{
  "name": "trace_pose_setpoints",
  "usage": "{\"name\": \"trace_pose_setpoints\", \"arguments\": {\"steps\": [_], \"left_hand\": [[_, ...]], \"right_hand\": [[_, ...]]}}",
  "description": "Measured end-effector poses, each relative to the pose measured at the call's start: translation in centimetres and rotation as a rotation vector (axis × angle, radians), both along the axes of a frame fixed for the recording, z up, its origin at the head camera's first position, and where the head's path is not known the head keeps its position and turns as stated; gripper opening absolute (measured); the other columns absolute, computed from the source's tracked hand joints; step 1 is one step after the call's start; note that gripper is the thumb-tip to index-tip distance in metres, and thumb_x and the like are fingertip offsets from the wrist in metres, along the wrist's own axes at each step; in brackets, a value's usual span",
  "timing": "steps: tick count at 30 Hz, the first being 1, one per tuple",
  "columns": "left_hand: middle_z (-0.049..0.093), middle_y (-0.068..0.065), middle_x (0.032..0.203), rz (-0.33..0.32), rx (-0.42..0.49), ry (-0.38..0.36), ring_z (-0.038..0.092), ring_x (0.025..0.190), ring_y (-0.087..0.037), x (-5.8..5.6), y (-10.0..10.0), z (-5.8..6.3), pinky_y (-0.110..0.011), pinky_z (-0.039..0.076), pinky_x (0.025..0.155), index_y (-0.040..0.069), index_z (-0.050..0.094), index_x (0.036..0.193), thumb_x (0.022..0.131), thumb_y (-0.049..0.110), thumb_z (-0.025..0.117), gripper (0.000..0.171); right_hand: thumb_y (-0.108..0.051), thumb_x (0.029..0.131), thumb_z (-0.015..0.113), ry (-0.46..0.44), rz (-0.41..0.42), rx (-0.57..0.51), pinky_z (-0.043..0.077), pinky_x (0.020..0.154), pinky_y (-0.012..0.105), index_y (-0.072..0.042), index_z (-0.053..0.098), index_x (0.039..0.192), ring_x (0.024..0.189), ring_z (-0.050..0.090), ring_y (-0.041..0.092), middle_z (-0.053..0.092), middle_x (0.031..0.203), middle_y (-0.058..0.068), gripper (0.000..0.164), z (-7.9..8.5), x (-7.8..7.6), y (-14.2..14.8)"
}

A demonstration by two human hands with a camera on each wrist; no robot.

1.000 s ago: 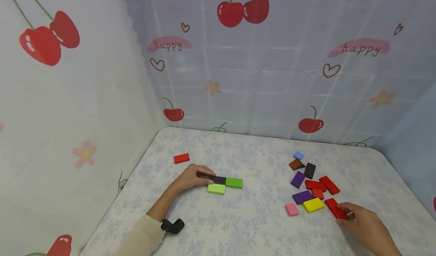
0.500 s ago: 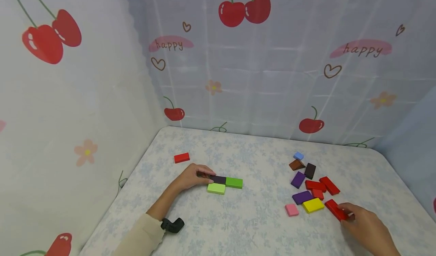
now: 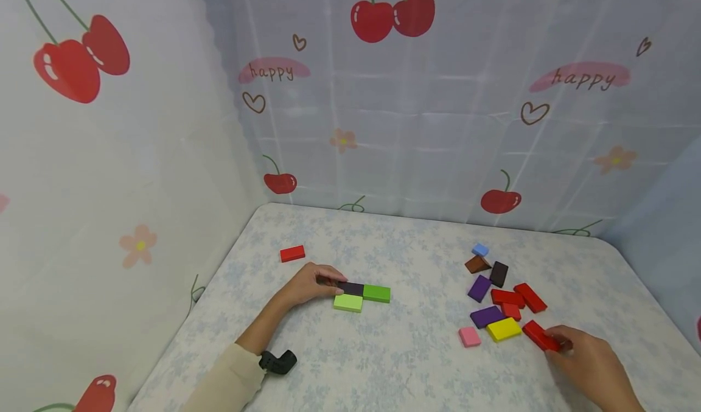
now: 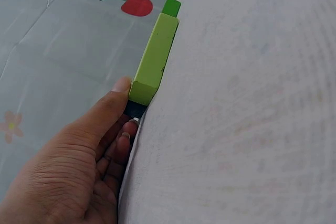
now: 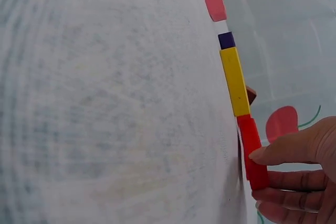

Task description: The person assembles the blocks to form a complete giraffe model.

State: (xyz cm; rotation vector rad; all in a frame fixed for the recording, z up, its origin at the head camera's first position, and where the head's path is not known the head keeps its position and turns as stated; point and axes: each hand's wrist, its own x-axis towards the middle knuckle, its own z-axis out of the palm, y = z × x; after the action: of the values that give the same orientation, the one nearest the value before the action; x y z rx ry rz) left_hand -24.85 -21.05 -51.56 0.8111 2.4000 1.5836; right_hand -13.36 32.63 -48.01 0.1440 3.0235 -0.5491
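My left hand (image 3: pixel 311 286) pinches the left end of a black block (image 3: pixel 352 288) lying flat on the table. A bright green block (image 3: pixel 376 293) lies end to end with it, and a light green block (image 3: pixel 347 303) lies along its near side. In the left wrist view the thumb is at the end of the light green block (image 4: pixel 155 59), with the dark block behind. At the right, my right hand (image 3: pixel 590 358) pinches a red block (image 3: pixel 539 335) by its near end; thumb and fingers are on it in the right wrist view (image 5: pixel 254 156).
Beside the right hand lies a loose group: a yellow block (image 3: pixel 504 329), purple blocks (image 3: pixel 479 288), more red blocks (image 3: pixel 529 297), a dark block (image 3: pixel 498 274), a brown wedge (image 3: pixel 477 264), a blue block (image 3: pixel 479 249) and a pink block (image 3: pixel 469 336). A lone red block (image 3: pixel 292 254) lies back left.
The right hand shifts only slightly about the near end of the red block. The left hand and the blocks beside it stay in place.
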Motion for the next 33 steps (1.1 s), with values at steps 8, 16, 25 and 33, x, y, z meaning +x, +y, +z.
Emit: {"name": "trace_pose_setpoints", "arguments": {"steps": [8,16,25,33], "left_hand": [[0.074,-0.003,0.112,0.007,0.0,-0.01,0.067,0.096,-0.009,0.0,0.0,0.0,-0.025,0.053,0.08,0.005,0.078,0.115,0.086,0.006,0.081,0.03],[0.074,-0.003,0.112,0.027,-0.021,-0.005,0.067,0.095,-0.011,0.2,0.1,0.1,-0.024,0.053,0.08,0.006,0.078,0.115,0.086,0.006,0.081,0.029],[0.074,-0.004,0.111,0.012,-0.014,-0.008,0.067,0.094,-0.01,0.2,0.1,0.2,-0.024,0.053,0.079,0.005,0.078,0.115,0.086,0.006,0.081,0.029],[0.074,-0.005,0.112,0.009,-0.014,-0.006,0.067,0.096,-0.012,0.2,0.1,0.3,-0.025,0.053,0.081,0.005,0.077,0.115,0.086,0.006,0.081,0.029]], "right_hand": [[-0.002,0.07,0.09,0.173,0.039,0.01,0.058,0.068,0.052,0.009,0.071,0.11,0.073,0.059,0.027,0.07,0.092,0.022,0.046,1.7,0.8,-0.8],[0.0,0.07,0.09,0.234,0.127,0.001,0.059,0.066,0.05,0.006,0.072,0.11,0.074,0.063,0.027,0.071,0.098,0.023,0.044,3.6,1.7,-3.3],[-0.003,0.071,0.091,0.226,0.205,0.004,0.06,0.064,0.047,-0.002,0.075,0.11,0.08,0.067,0.031,0.071,0.105,0.021,0.042,5.1,2.2,-6.9],[-0.008,0.071,0.092,0.201,0.306,0.002,0.06,0.072,0.048,-0.008,0.077,0.11,0.098,0.068,0.037,0.073,0.106,0.012,0.041,5.5,2.1,-10.3]]}}
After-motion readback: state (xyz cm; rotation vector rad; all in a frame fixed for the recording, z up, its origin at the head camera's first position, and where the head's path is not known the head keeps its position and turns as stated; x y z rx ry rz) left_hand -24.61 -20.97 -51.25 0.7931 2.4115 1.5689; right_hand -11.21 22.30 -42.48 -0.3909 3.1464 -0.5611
